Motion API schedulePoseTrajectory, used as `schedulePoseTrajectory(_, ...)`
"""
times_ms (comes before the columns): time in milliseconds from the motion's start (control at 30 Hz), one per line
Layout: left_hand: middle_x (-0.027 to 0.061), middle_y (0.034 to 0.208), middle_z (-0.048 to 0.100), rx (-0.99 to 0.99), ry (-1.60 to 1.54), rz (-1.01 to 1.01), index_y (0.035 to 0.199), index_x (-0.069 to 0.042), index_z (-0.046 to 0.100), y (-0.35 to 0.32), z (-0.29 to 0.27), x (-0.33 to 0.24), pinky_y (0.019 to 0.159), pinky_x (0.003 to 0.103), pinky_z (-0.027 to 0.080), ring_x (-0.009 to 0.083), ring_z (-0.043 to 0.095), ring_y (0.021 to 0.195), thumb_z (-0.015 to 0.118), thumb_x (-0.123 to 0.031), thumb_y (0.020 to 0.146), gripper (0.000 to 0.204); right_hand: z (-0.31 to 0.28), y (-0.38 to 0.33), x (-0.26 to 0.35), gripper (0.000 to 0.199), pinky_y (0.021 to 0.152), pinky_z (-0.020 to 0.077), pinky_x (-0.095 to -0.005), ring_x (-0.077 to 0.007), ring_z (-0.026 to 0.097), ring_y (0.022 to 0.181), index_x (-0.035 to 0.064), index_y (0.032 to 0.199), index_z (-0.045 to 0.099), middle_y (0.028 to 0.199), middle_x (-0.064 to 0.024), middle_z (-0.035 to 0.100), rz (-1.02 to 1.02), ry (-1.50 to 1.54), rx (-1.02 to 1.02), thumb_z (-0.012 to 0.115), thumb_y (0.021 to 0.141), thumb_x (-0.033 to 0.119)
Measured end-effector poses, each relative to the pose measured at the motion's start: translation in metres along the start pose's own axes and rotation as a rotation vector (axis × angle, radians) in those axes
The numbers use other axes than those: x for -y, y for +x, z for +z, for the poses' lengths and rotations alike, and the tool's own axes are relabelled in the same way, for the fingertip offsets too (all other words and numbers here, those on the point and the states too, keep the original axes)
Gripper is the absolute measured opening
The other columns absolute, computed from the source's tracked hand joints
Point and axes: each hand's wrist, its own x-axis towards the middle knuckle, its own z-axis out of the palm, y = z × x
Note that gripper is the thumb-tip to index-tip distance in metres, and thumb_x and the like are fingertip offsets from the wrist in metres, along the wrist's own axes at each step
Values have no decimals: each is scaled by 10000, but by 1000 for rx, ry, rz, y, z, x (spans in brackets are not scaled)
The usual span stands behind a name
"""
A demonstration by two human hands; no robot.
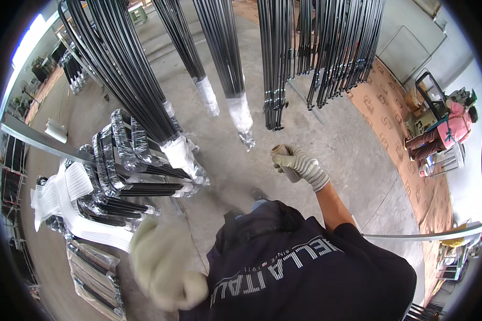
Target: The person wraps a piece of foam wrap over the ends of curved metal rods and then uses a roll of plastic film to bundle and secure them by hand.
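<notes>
My right hand point(301, 165), in a striped pale knit glove, is wrapped round a small roll with a brownish tube core point(278, 150), held upright over the floor in front of me. At the lower left my left hand point(168, 262), also gloved, is smeared by motion, so its fingers and anything in them cannot be made out. It is nearest to white ribbed foam sheeting point(99, 230) draped over film-wrapped black frames point(112, 155). Ahead hang bundles of long black tubes point(219, 53), their lower ends wrapped in white material and clear film point(241, 117).
More black tubes with fittings point(276, 69) hang at the far right. Wrapped flat pieces point(93, 281) lie at the lower left. Metal rails point(43, 140) cross on both sides. A white roll point(56, 130) is at the left. A person in pink point(454, 125) works at the right.
</notes>
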Motion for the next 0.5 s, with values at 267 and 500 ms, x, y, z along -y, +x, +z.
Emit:
schedulePoseTrajectory(267, 45, 919, 591, 410, -534, -1016, 1005, -42, 555, -146, 142, 124, 750, 229, 417, 102, 534, 833, 549, -62, 759, 248, 37, 15, 1, 386, 599, 473, -263, -133, 546, 674, 30, 993, 505, 771, -57, 546, -20, 84, 164, 649, 708, 247)
schedulePoseTrajectory(500, 182, 1237, 360, 82, 104, -1447, 1258, -23, 262, -153, 170, 216, 958, 304, 293, 270, 361, 1145, 727, -300, 579, 869, 29, 24, -18, 380, 549, 455, -266, -125, 528, 630, 45, 997, 511, 764, -55, 558, 33, 59, 135, 656, 696, 224)
